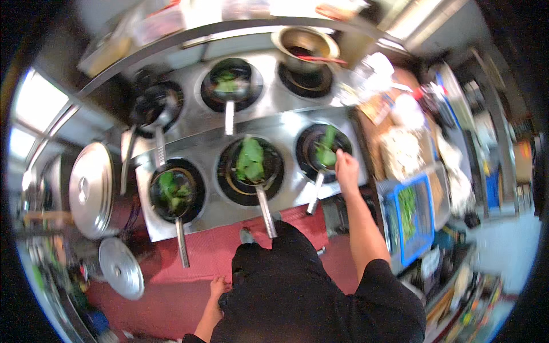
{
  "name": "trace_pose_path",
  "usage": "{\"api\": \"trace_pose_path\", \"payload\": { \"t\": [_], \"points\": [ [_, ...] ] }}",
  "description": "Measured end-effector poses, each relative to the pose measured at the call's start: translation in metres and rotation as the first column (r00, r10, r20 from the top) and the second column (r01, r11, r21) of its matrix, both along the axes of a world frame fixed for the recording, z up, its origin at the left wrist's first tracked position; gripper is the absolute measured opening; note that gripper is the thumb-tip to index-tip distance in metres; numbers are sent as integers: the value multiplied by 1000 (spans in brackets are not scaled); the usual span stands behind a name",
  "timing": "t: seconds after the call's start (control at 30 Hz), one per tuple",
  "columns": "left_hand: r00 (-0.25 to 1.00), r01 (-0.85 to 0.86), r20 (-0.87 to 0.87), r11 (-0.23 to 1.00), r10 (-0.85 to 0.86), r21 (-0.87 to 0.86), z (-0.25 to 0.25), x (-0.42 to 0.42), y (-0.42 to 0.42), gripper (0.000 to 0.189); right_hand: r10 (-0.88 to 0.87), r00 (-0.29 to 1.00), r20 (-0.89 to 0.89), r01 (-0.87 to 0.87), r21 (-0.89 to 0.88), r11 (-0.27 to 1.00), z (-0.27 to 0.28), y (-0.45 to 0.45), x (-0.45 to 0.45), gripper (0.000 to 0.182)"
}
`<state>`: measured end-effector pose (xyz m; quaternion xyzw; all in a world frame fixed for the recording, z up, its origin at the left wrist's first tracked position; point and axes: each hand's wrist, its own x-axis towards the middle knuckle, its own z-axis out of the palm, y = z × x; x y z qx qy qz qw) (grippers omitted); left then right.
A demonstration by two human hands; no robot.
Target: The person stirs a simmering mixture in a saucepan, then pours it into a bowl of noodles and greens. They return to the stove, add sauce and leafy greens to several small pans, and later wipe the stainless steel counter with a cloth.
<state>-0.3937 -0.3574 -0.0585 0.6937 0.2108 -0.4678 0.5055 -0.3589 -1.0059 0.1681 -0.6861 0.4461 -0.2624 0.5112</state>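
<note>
My right hand [347,169] is over the right rim of the front right pan [322,167], its fingers close together beside the leafy greens [327,150]. Blur hides whether anything is between them. Low by my left side hangs my left hand [219,285], away from the stove, its fingers too blurred to read. Larger green leaves [251,160] lie in the front middle pan [248,182]. The front left pan [174,214] has greens [171,188] too, as does the back middle pan [235,95]. Long metal handles point towards me.
A metal pot [330,49] with a red-handled utensil [321,59] occupies the back right burner. Dark pans [156,107] sit back left. Round metal lids [90,191] stand at left. A blue basket of greens [430,214] is at right, below a cluttered counter [369,145].
</note>
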Motion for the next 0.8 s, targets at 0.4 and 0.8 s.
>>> {"api": "trace_pose_path", "payload": {
  "t": [0.4,0.8],
  "points": [
    [956,214,-203,977,-214,-20,-30,74,-45,29,626,322,-710,-183,602,777,-194,251,-485,35],
    [795,570,106,796,-597,205,50,3,-189,29,-380,872,-310,275,-331,902,-35,-129,-425,24]
  ]
}}
